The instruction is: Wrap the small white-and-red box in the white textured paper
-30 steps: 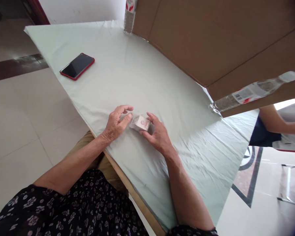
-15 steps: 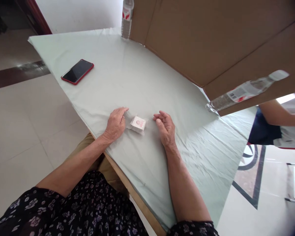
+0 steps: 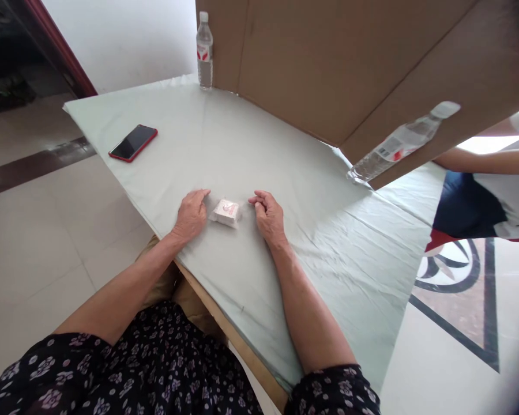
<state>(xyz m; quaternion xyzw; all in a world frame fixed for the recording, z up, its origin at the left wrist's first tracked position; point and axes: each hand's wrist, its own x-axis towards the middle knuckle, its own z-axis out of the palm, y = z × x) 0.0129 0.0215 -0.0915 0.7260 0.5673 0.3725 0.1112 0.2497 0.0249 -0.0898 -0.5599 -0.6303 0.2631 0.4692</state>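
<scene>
A small white block with red print, wrapped in clear plastic [image 3: 226, 212], lies on the pale green tablecloth [image 3: 259, 153] between my hands. To its left rests my left hand [image 3: 192, 214], fingers stretched loosely forward and holding nothing. On the other side my right hand [image 3: 269, 217] lies on its edge, its fingers loosely bent and apart, with nothing in them. A narrow gap separates each hand from the packet.
A phone in a red case [image 3: 134, 143] lies at the table's left side. One water bottle [image 3: 205, 55] stands at the back; another bottle [image 3: 400, 147] stands by a big cardboard panel [image 3: 311, 63] on the right. Beyond the panel another person's arm [image 3: 484, 160] shows.
The view has shifted, so the tabletop things sit differently in the picture. The loose wrapper by my left fingers looks less spread out. Both hands stay beside the packet.
</scene>
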